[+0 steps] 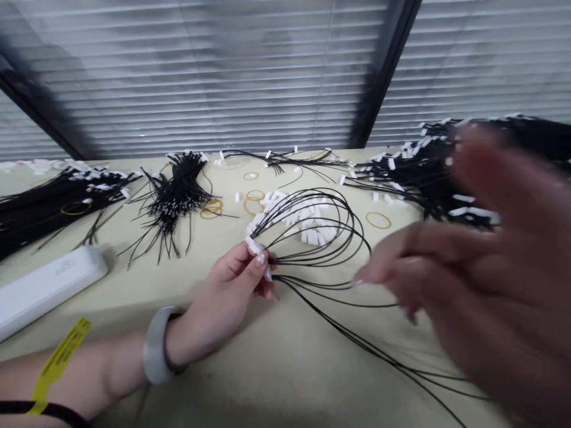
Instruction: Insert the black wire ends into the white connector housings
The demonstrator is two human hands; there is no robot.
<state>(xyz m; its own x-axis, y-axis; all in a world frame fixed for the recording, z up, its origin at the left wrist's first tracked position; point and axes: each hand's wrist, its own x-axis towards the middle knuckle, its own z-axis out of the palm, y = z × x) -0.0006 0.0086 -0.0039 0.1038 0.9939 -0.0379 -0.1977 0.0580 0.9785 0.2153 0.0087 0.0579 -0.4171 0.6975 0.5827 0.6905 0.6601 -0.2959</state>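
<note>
The left hand's thumb and pointing finger (256, 268) pinch tight on one white plastic strip (253, 245). The thumb hides its middle, so I cannot tell if it is one piece or a few in a row. The strip's long side slants from the far left down to the near right.

Many thin black wires (303, 261) come out of its right side, too crowded to count. Some bend up in round loops; others run low and right, past the right hand (468, 279). That hand is big and blurry. Its thumb sticks up, away from the other fingers. Its pointing fingertip is by the wires, but I cannot tell if it pinches any.

Just behind the left fingers is one heap of small white plastic pieces (314, 236). One thin yellow rubber band (378, 227) lies between that heap and the right hand.

Farther out are three big black wire bundles with white ends: one past the left fingers (178, 184), one farther left (35, 205), and one behind the right hand (423, 178). One long white box (53, 285) sits left of the left hand.
</note>
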